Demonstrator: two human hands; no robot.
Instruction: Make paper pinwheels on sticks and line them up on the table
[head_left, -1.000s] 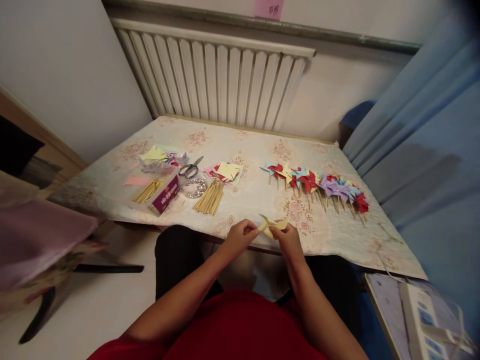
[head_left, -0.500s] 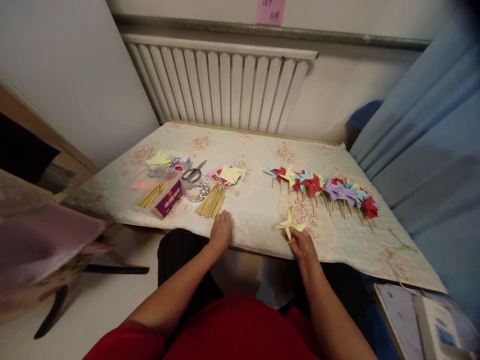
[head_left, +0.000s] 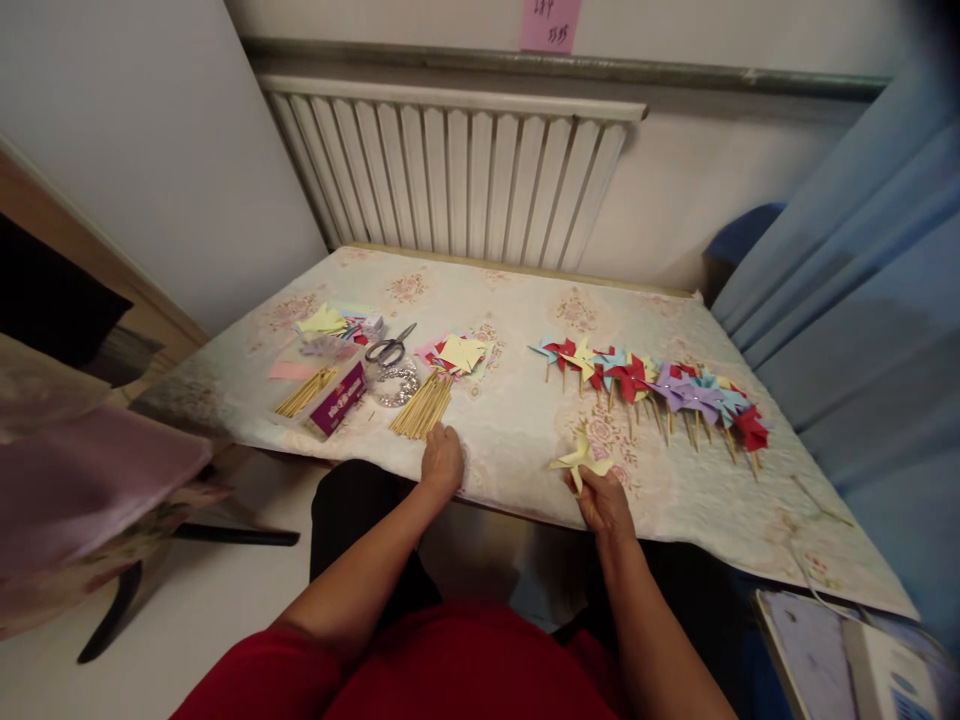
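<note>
A pale yellow paper pinwheel is pinched in my right hand, just above the table's front edge. I see no stick on it; its underside is hidden by my fingers. My left hand rests with curled fingers at the table edge, beside the near ends of a bundle of thin wooden sticks. What those fingers hold, if anything, is hidden. Behind the sticks lies a pile of coloured paper pieces, yellow on top. Finished pinwheels on sticks lie in a row at the right.
Left of the bundle are scissors, a round clear case of pins and a purple-sided box with more sticks. More paper pieces lie behind it. A radiator stands behind the table; a white device is at lower right.
The view has shifted slightly. The yellow pinwheel has tilted a little in my right hand. My left hand stays by the sticks.
</note>
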